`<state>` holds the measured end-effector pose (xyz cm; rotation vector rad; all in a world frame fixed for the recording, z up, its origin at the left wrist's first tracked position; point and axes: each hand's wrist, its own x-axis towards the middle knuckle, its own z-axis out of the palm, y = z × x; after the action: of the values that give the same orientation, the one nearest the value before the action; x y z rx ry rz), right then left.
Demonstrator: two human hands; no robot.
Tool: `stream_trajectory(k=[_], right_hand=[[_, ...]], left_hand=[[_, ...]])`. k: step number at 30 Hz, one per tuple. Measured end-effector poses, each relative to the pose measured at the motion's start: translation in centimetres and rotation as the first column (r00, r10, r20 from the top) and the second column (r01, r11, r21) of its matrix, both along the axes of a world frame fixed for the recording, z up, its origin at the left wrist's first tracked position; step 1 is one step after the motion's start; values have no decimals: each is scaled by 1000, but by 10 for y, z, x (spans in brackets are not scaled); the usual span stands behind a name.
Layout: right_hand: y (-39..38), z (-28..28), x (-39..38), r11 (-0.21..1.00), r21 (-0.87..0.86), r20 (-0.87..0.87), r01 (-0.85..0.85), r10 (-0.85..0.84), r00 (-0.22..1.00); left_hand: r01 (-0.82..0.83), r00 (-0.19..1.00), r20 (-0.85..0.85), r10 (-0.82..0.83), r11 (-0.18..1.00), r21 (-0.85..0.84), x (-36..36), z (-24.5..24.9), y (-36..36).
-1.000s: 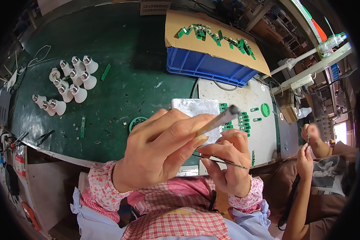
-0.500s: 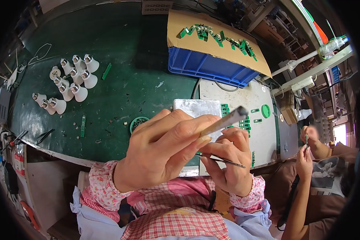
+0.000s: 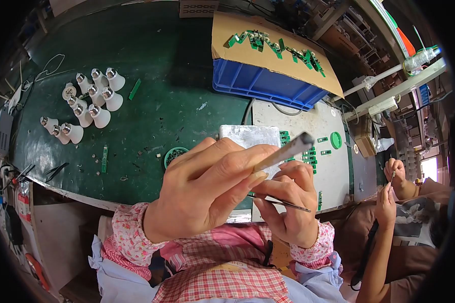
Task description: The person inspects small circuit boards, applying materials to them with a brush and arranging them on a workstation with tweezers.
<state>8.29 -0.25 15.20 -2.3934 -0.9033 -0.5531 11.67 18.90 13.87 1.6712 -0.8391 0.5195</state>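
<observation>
My left hand (image 3: 207, 189) is raised close to the camera and grips a thin grey rod-like tool (image 3: 288, 149) that points up to the right. Just behind it, my right hand (image 3: 288, 202) pinches metal tweezers (image 3: 283, 203) whose tips point right. Both hands hover over a silvery metal block (image 3: 245, 135) at the bench's near edge. Small green circuit boards (image 3: 308, 151) lie in rows on the grey mat to the right of the block. Whatever sits between my fingertips is hidden.
White bulb housings (image 3: 93, 98) stand grouped at far left on the green bench (image 3: 151, 76). A blue crate (image 3: 263, 83) under cardboard with green boards (image 3: 273, 45) sits at the back. A small green dish (image 3: 173, 155) lies near my left hand. Another person's hands (image 3: 392, 189) work at right.
My hands and tools have barely shifted. The other person's hands at right have moved slightly.
</observation>
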Motion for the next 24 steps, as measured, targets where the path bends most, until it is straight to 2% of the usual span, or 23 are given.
stream_trajectory(k=[14,24], right_hand=[[-8,-1,-7,998,35,-6,49,-48,999],[-6,-3,-6,999,33,-7,22,-22,1000]], left_hand=[[8,1000,-6,-8,1000,6,0,-5,2],[16,1000,-14,-16,1000,10,-1,0,0]])
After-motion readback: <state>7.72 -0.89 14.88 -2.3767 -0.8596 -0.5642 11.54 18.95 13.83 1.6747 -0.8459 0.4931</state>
